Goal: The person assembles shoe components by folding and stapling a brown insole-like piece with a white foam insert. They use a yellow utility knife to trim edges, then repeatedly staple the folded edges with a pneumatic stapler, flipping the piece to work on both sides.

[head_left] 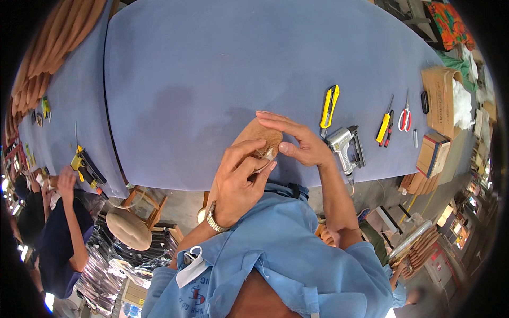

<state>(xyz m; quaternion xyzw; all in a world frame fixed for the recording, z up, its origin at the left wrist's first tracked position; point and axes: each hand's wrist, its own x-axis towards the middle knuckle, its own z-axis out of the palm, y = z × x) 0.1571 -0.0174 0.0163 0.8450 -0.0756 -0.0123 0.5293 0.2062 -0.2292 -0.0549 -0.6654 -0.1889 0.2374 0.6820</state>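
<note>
A long, padded piece covered in brown fabric (250, 131) lies at the near edge of the blue table, one end pointing away from me. My left hand (237, 172) is closed around its near part, fingers bent over a small whitish, frayed bit (268, 154) of its end. My right hand (303, 142) grips the same piece from the right, fingers laid over the top and thumb against the side. Part of the pad is hidden under my left hand and forearm.
On the blue table (222, 53), right of my hands, lie a yellow utility knife (330, 107), a silver staple gun (344, 148), a yellow-handled screwdriver (383, 128) and red-handled snips (405, 119). A cardboard box (439, 98) stands far right. At left, another person (63, 233) works beside stacked brown pads (61, 40).
</note>
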